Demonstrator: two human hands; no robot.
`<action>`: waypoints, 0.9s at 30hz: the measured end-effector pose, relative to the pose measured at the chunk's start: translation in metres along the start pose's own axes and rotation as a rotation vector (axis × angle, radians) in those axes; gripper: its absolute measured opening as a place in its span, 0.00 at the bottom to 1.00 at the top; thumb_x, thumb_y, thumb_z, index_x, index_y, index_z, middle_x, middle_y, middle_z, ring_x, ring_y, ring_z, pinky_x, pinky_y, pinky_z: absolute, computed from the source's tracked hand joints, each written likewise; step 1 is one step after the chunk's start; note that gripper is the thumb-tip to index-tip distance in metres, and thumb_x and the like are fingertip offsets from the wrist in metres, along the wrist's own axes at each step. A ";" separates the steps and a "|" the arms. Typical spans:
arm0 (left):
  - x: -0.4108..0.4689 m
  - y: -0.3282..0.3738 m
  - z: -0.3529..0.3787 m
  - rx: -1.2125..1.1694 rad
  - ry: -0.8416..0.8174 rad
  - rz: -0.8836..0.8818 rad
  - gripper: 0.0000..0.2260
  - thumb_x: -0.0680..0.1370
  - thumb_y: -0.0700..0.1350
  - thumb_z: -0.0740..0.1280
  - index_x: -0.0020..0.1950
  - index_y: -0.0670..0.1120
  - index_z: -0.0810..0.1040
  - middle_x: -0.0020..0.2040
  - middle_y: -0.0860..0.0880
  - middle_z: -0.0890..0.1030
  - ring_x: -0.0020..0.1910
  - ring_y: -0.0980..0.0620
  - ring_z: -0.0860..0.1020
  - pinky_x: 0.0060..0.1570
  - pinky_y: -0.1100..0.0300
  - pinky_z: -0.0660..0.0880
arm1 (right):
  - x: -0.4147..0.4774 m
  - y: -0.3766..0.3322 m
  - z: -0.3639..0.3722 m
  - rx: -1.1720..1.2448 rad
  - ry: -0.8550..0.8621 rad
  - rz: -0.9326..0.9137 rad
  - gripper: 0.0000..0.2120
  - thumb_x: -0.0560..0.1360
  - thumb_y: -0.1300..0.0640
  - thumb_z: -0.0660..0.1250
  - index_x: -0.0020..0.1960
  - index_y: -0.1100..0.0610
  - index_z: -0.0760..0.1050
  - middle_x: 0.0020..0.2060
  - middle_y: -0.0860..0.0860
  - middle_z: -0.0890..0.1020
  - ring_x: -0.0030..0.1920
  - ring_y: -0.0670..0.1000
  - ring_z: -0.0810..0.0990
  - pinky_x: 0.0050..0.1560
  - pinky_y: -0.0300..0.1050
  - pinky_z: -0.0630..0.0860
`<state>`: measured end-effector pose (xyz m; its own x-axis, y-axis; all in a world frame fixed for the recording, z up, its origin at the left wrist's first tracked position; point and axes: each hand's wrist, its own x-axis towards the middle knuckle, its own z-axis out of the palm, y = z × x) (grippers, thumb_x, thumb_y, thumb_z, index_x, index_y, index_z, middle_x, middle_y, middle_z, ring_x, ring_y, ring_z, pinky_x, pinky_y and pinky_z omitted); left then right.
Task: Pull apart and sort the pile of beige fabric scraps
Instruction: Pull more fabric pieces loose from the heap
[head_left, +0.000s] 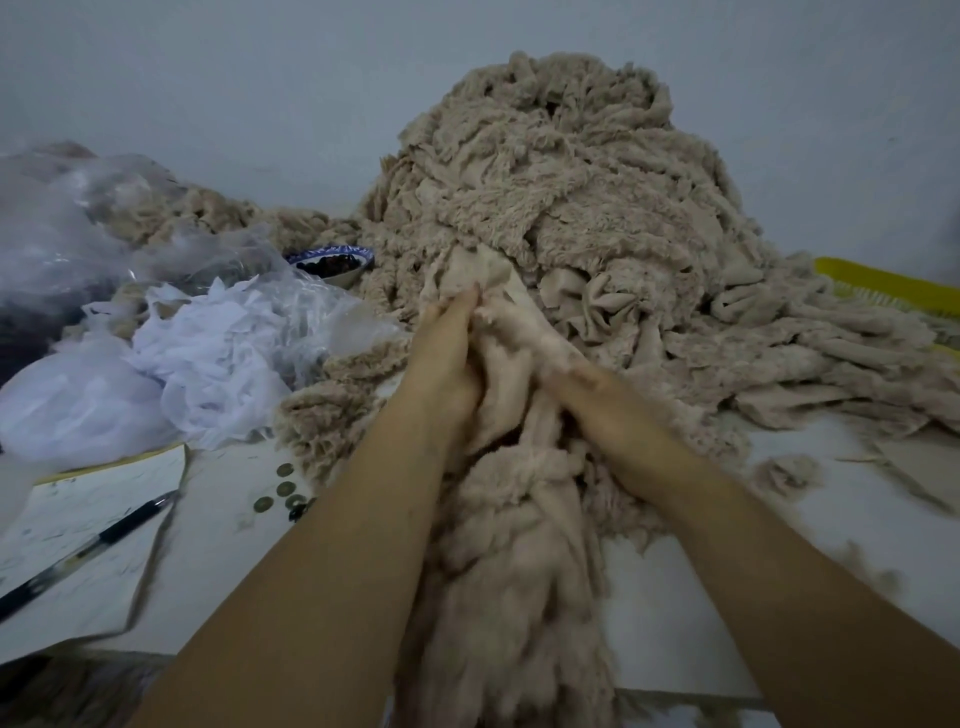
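Note:
A tall pile of beige fleecy fabric scraps (561, 176) rises against the wall at the table's centre and spreads to the right. A long beige scrap (514, 519) runs from the pile's foot down between my forearms toward the table's front edge. My left hand (447, 353) grips the upper part of this scrap from the left, fingers pointing up into the pile. My right hand (540, 348) grips the same scrap from the right; it is blurred and partly buried in the fleece. The two hands are close together.
White shredded scraps and clear plastic bags (208, 343) lie at the left. A blue-patterned bowl (332, 262) holds dark bits. Paper (67, 551) with a black pen (88, 551) and several coins (283, 491) sit front left. A yellow object (883, 286) lies far right.

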<state>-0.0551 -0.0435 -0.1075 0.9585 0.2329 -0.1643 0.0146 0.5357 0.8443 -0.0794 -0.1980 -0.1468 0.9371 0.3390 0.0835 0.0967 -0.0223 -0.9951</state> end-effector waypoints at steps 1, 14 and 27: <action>-0.002 0.000 -0.003 0.111 -0.059 -0.007 0.15 0.81 0.53 0.66 0.59 0.43 0.81 0.47 0.47 0.84 0.45 0.51 0.84 0.43 0.58 0.80 | 0.003 -0.004 -0.008 0.289 0.109 0.051 0.10 0.82 0.54 0.63 0.50 0.56 0.81 0.39 0.51 0.85 0.42 0.50 0.83 0.45 0.45 0.81; -0.014 -0.027 -0.025 0.221 0.075 -0.012 0.10 0.81 0.47 0.66 0.61 0.51 0.81 0.47 0.47 0.85 0.40 0.45 0.82 0.41 0.57 0.80 | 0.015 0.003 -0.043 0.695 0.201 0.059 0.14 0.84 0.48 0.58 0.50 0.56 0.76 0.32 0.46 0.74 0.25 0.42 0.69 0.21 0.34 0.65; -0.012 -0.027 -0.038 0.680 0.200 0.361 0.08 0.80 0.42 0.60 0.57 0.53 0.71 0.61 0.48 0.73 0.54 0.50 0.74 0.48 0.56 0.71 | 0.014 0.000 -0.039 0.707 0.149 0.015 0.14 0.81 0.50 0.63 0.41 0.55 0.79 0.25 0.45 0.66 0.21 0.42 0.61 0.19 0.35 0.60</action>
<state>-0.0783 -0.0300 -0.1479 0.8688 0.4733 0.1453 -0.0554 -0.1987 0.9785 -0.0536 -0.2295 -0.1432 0.9773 0.2103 0.0256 -0.1094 0.6046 -0.7890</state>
